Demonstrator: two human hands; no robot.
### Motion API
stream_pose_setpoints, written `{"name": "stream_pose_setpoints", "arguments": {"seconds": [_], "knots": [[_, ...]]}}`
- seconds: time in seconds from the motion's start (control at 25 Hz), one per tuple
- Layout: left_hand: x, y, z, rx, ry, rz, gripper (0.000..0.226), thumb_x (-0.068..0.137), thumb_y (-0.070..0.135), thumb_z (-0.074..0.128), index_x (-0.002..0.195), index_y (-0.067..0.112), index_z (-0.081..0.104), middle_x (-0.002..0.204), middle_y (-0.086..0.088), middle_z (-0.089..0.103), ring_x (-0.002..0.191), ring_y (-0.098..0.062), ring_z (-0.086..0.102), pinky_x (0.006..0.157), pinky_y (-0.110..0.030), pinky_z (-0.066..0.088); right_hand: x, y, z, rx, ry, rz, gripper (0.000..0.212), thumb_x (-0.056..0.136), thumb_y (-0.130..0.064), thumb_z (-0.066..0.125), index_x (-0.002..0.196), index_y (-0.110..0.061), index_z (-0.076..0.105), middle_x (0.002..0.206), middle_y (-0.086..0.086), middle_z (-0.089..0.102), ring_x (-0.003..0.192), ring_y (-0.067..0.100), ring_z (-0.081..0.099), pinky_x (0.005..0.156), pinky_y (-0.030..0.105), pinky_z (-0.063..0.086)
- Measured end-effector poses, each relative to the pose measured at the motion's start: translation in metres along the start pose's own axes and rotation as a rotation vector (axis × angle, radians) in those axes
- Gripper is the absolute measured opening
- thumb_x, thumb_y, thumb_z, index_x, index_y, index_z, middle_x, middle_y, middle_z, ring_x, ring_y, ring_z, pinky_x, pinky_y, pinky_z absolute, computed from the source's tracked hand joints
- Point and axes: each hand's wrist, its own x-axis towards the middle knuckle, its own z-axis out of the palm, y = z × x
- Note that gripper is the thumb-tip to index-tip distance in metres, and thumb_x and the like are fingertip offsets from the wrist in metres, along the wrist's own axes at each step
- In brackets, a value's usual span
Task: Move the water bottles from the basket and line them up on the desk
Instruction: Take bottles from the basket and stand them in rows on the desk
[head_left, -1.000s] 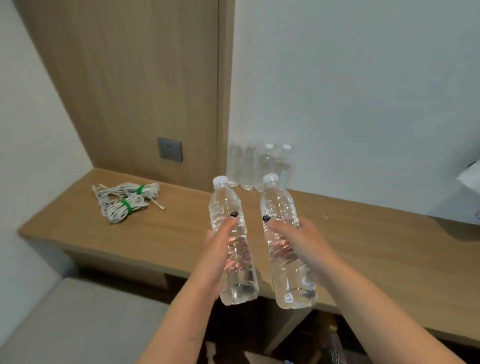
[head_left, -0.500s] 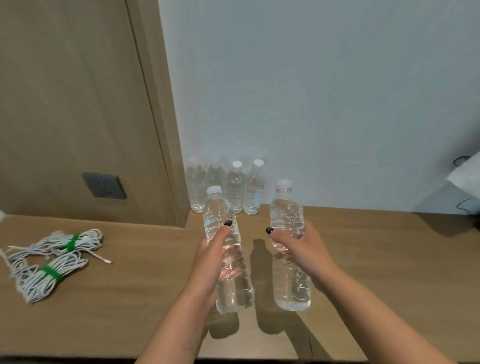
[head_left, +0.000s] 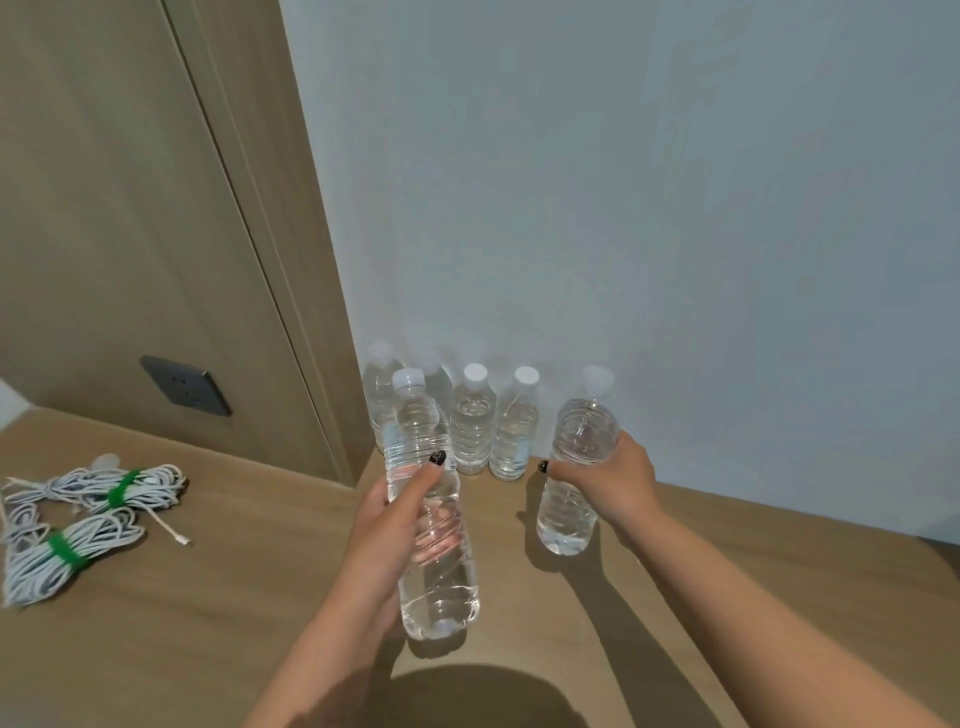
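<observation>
Each hand holds a clear water bottle with a white cap above the wooden desk (head_left: 234, 623). My left hand (head_left: 387, 525) grips one bottle (head_left: 436, 571) around its middle, upright and nearer to me. My right hand (head_left: 613, 480) grips the other bottle (head_left: 569, 514) farther back, just right of the row and tilted slightly. A row of several bottles (head_left: 470, 423) stands against the white wall in the corner; the two leftmost are partly hidden behind my left bottle. No basket is in view.
Two coils of white cable (head_left: 67, 525) tied with green bands lie on the desk at the left. A dark wall socket (head_left: 186, 385) sits in the wooden panel above them. My shadow falls on the desk's near edge.
Both hands have carried their bottles forward over the desk toward the row at the wall. The right bottle has gone farther, reaching the right end of the row.
</observation>
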Motion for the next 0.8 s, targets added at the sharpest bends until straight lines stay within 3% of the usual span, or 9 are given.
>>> {"name": "stream_pose_setpoints", "arguments": {"seconds": [0.08, 0.16, 0.32, 0.36, 0.52, 0.8], "knots": [[0.008, 0.002, 0.0, -0.017, 0.005, 0.003, 0.025, 0.085, 0.04, 0.068, 0.106, 0.027, 0.065, 0.083, 0.009, 0.077, 0.07, -0.003, 0.071, 0.056, -0.02, 0.052, 0.023, 0.0, 0.008, 0.004, 0.014, 0.005, 0.07, 0.048, -0.035, 0.085, 0.112, -0.018, 0.064, 0.105, 0.0, 0.071, 0.096, 0.023, 0.067, 0.085, 0.043, 0.056], [0.018, 0.006, 0.0, -0.034, -0.008, 0.003, 0.027, 0.084, 0.04, 0.069, 0.106, 0.025, 0.064, 0.084, 0.006, 0.077, 0.072, -0.007, 0.073, 0.062, -0.026, 0.055, 0.041, 0.001, 0.017, 0.011, 0.033, 0.018, 0.075, 0.046, -0.033, 0.087, 0.115, -0.017, 0.062, 0.108, 0.003, 0.07, 0.098, 0.026, 0.067, 0.087, 0.046, 0.056], [0.043, 0.018, -0.003, -0.017, -0.086, 0.036, 0.057, 0.062, 0.047, 0.077, 0.111, 0.02, 0.065, 0.097, -0.006, 0.077, 0.093, -0.026, 0.073, 0.09, -0.052, 0.055, 0.066, 0.002, 0.034, 0.011, 0.085, 0.076, 0.07, 0.053, -0.022, 0.088, 0.117, -0.015, 0.06, 0.112, 0.005, 0.068, 0.102, 0.027, 0.065, 0.087, 0.041, 0.054], [0.049, 0.02, -0.004, -0.008, -0.101, 0.049, 0.058, 0.061, 0.047, 0.077, 0.112, 0.021, 0.064, 0.1, -0.005, 0.076, 0.095, -0.026, 0.073, 0.09, -0.052, 0.055, 0.07, 0.003, 0.038, -0.008, 0.093, 0.086, 0.067, 0.057, -0.021, 0.087, 0.117, -0.014, 0.06, 0.113, 0.004, 0.068, 0.104, 0.028, 0.064, 0.085, 0.037, 0.052], [0.066, 0.023, -0.002, 0.002, -0.156, 0.085, 0.048, 0.068, 0.029, 0.074, 0.113, 0.017, 0.063, 0.103, -0.005, 0.076, 0.091, -0.019, 0.074, 0.074, -0.03, 0.055, 0.075, 0.015, 0.049, 0.029, 0.144, 0.119, 0.057, 0.065, -0.011, 0.083, 0.116, -0.015, 0.059, 0.112, 0.005, 0.066, 0.106, 0.029, 0.061, 0.084, 0.033, 0.047], [0.078, 0.013, 0.009, 0.046, -0.203, 0.043, 0.036, 0.084, 0.014, 0.07, 0.118, 0.019, 0.061, 0.107, -0.004, 0.075, 0.099, -0.023, 0.072, 0.085, -0.044, 0.056, 0.07, 0.027, 0.06, 0.125, 0.182, 0.014, 0.046, 0.061, -0.002, 0.084, 0.09, -0.022, 0.054, 0.088, -0.002, 0.061, 0.083, 0.02, 0.057, 0.072, 0.027, 0.04]]}}
